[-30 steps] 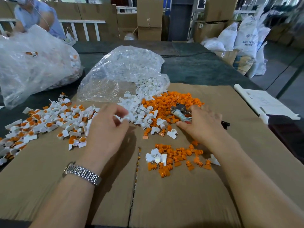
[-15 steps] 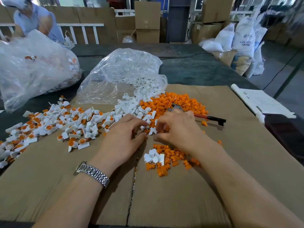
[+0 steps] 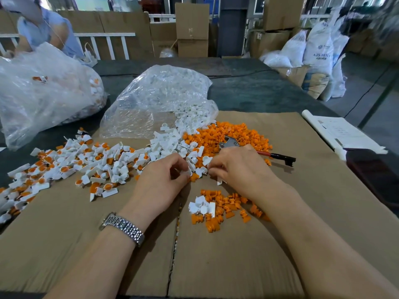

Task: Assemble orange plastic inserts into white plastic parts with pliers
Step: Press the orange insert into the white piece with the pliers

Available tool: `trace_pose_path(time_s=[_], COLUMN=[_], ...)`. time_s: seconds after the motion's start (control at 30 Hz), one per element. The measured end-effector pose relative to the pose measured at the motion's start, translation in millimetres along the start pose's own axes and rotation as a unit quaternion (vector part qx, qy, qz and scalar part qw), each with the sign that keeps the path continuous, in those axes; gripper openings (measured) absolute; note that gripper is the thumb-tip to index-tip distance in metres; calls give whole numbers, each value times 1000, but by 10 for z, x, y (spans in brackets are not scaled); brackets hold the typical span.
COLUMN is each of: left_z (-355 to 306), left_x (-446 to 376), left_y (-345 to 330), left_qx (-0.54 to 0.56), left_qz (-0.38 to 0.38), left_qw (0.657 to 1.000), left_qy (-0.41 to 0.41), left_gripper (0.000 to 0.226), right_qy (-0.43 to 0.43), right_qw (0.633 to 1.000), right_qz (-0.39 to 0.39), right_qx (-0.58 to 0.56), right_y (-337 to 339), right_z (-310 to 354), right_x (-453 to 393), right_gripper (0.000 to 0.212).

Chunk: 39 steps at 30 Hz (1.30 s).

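Now | left hand pinches white part | right hand pinches another | pliers lie behind.

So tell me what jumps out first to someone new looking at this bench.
The bright heap of orange inserts at the centre of the cardboard sheet grabs the eye, with the pliers lying on it. Left of it spreads a wide scatter of white parts with orange inserts fitted. In front, the left hand and right hand meet, each pinching small white parts.

Bare forearms, silver link wristwatch
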State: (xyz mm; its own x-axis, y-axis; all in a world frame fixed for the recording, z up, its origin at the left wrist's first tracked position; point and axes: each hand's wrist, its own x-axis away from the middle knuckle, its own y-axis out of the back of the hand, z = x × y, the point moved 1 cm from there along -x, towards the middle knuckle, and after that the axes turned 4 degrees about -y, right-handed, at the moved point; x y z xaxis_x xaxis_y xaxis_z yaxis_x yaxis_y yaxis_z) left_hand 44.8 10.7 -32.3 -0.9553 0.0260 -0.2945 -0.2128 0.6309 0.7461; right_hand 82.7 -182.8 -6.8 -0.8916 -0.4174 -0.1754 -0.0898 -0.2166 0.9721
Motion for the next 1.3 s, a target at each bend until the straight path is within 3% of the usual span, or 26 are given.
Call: trace_pose_path(time_s=[0.17,0.3,0.43,0.8,1.1,1.3], left_z=[-10,-64,-134,-212,-178,-273], left_x=[-3,26,66,108,85,135], left_y=[-3,43,48,87,154,126], left_qx=[26,92,151,263,412,223], left_qz=[-23,-69,-61,-21,-7,-57], left_qw=[999,993,987,964,908,973], left_qy=[9,-3,2,25,71,-25], left_gripper=[14,10,12,26,35,30], right_qy=[-13,-29,-26,11,39,3], right_qw=[990,950,922,947,927,933], right_qz=[-48,-72,-95,-95,-97,-80], right_qx=[-135,-303,-373,-308,-361,-350], right_y=[36,57,81,80,132,84], right_z=[7,32,73,189,155,191], right_x=[-3,30,42,78,111,103], right_gripper=[17,7,5,5,6,8])
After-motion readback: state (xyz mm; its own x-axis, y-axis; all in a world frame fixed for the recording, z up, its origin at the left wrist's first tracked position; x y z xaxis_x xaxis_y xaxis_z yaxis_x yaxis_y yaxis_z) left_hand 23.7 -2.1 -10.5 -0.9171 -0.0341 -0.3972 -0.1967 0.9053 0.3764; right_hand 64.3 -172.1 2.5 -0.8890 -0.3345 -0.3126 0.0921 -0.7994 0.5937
